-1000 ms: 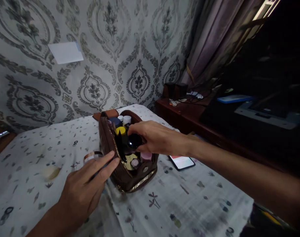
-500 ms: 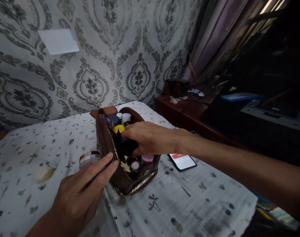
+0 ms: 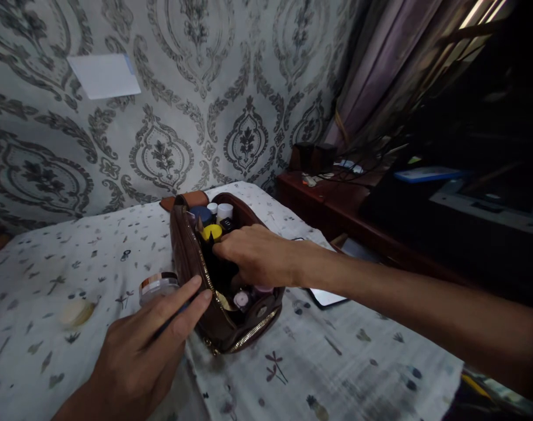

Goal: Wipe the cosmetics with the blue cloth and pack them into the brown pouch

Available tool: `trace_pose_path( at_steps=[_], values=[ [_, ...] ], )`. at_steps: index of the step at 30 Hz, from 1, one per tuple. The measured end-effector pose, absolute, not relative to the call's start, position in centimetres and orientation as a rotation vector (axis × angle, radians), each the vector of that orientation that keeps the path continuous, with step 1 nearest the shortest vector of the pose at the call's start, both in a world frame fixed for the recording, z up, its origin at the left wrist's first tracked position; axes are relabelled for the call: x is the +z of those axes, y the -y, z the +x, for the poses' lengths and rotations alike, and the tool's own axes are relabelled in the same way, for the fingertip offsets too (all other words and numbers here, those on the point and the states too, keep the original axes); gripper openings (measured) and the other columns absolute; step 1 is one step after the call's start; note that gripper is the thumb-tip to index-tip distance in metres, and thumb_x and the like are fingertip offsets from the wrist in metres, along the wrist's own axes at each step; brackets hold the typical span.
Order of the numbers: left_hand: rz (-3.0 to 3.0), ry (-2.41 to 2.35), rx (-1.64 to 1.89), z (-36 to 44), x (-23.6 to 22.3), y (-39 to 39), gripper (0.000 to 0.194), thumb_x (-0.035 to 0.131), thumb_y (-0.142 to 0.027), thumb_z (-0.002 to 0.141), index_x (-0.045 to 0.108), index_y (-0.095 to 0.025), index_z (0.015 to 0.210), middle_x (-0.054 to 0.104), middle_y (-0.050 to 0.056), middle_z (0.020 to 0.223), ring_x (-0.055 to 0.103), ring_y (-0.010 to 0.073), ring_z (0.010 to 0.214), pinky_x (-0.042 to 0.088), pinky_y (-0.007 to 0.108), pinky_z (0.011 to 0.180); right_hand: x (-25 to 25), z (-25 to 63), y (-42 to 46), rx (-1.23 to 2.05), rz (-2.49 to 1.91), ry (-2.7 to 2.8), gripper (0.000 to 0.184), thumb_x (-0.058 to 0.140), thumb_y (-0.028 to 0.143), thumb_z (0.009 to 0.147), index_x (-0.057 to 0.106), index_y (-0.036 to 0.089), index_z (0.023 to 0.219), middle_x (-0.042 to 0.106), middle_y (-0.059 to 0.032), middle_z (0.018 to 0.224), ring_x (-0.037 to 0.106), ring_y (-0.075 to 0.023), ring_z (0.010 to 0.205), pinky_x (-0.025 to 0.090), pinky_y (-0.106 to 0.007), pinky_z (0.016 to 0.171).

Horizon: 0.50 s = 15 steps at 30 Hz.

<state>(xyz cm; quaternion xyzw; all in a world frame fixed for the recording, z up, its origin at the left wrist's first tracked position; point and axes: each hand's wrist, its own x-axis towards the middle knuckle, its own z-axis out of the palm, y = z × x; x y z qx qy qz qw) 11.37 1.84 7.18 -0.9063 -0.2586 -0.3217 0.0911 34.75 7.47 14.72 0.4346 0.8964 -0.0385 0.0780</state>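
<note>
A brown zip pouch (image 3: pixel 184 257) stands open on the bed, packed with small bottles and jars, among them a yellow cap (image 3: pixel 213 232) and white caps (image 3: pixel 224 210). My right hand (image 3: pixel 253 257) reaches down into the pouch's middle. Its fingers are curled inside, and what they hold is hidden. My left hand (image 3: pixel 144 351) rests against the pouch's near left rim, fingertips on the zip edge. What looks like a thin dark stick lies pinched between its stretched fingers.
A small clear jar (image 3: pixel 158 286) and a beige round pad (image 3: pixel 76 313) lie on the patterned sheet left of the pouch. A phone (image 3: pixel 328 298) lies under my right forearm. A dark wooden side table (image 3: pixel 332 204) with cables stands at the right.
My right hand, which held a dark round thing above the pouch, has sunk deeper into it. My left hand stays at the rim. The view shifted slightly.
</note>
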Motion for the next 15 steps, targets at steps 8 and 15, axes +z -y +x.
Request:
trace_pose_path(
  at_steps=[8, 15],
  values=[
    [-2.685, 0.754, -0.955, 11.2, 7.3, -1.7, 0.055, 0.046, -0.003, 0.092, 0.051, -0.022, 0.143, 0.059, 0.01, 0.143, 0.061, 0.0218, 0.127, 0.054, 0.03, 0.103, 17.0, 36.0, -5.8, -0.278, 1.49, -2.944, 0.002, 0.067, 0.014, 0.088, 0.069, 0.016, 0.088, 0.066, -0.003, 0.085, 0.062, -0.0162, 0.081, 0.04, -0.026, 0.07],
    [-2.716, 0.741, -0.89, 10.7, 7.8, -1.5, 0.06, 0.047, -0.002, 0.093, 0.044, -0.024, 0.149, 0.058, 0.008, 0.144, 0.06, 0.0207, 0.128, 0.052, 0.031, 0.106, 14.5, 37.6, 0.7, -0.37, 1.601, -3.376, 0.032, 0.047, 0.033, 0.102, 0.067, 0.021, 0.079, 0.061, 0.0009, 0.068, 0.055, -0.0109, 0.061, 0.041, -0.025, 0.062]
  ],
)
